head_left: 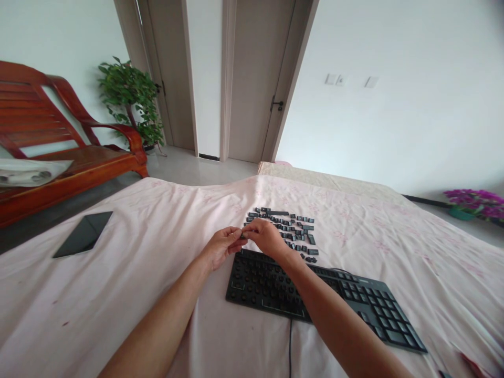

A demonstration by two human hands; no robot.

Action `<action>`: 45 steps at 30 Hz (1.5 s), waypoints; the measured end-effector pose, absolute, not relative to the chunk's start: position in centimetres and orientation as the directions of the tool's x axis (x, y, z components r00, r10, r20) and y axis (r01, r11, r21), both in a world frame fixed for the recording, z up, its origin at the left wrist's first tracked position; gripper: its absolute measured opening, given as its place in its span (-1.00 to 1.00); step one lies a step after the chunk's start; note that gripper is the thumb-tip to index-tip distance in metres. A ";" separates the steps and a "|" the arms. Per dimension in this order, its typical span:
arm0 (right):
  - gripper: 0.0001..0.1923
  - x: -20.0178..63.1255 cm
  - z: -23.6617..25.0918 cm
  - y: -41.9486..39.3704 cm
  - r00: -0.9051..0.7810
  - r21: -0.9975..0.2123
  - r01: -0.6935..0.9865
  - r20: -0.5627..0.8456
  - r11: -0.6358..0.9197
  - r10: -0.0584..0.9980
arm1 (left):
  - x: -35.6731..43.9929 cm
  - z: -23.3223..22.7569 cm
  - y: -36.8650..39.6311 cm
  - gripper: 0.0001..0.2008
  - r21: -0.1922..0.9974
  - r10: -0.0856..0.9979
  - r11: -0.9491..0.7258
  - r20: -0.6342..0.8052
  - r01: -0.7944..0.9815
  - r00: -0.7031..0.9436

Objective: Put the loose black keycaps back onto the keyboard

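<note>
A black keyboard (271,286) lies on the pink sheet, with most keys on its left part taken off and the keys on its right part in place. Several loose black keycaps (293,231) are spread out just behind it. My left hand (221,247) and my right hand (265,237) meet above the keyboard's far left edge. Their fingertips pinch one small dark keycap (243,235) between them.
The pink sheet (157,273) covers a wide flat surface. A dark tablet (84,233) lies at the left. A red wooden bench (51,152) and a potted plant (132,100) stand beyond it. Two closed doors are behind. Purple flowers (474,202) sit at the right.
</note>
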State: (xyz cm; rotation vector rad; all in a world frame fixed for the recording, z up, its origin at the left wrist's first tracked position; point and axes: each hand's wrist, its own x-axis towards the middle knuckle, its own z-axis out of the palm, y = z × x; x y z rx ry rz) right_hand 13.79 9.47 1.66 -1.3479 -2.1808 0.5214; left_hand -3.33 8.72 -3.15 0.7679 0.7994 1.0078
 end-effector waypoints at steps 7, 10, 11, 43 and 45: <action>-0.85 13.1 1.4 8.4 -0.239 -0.615 0.672 0.348 0.413 0.907 | -3.1 -3.6 8.9 -0.79 0.757 0.900 0.414 -0.257 -0.506 0.352; -0.87 12.7 1.9 7.1 -0.183 -0.553 0.729 0.412 0.404 0.893 | -2.6 -3.6 8.7 -0.82 0.722 0.912 0.398 -0.243 -0.566 0.332; -0.87 12.5 2.0 6.7 -0.181 -0.519 0.750 0.435 0.409 0.882 | -2.4 -3.6 8.6 -0.83 0.715 0.917 0.388 -0.239 -0.582 0.318; -0.72 14.0 0.2 3.1 -0.327 -0.044 0.940 0.174 0.339 0.929 | -3.8 -4.4 8.2 -0.66 0.686 0.908 -0.385 0.162 0.617 0.386; -0.71 13.6 0.0 3.0 -0.348 0.027 0.937 0.179 0.349 0.920 | -3.9 -4.3 8.2 -0.66 0.687 0.905 -0.390 0.162 0.613 0.394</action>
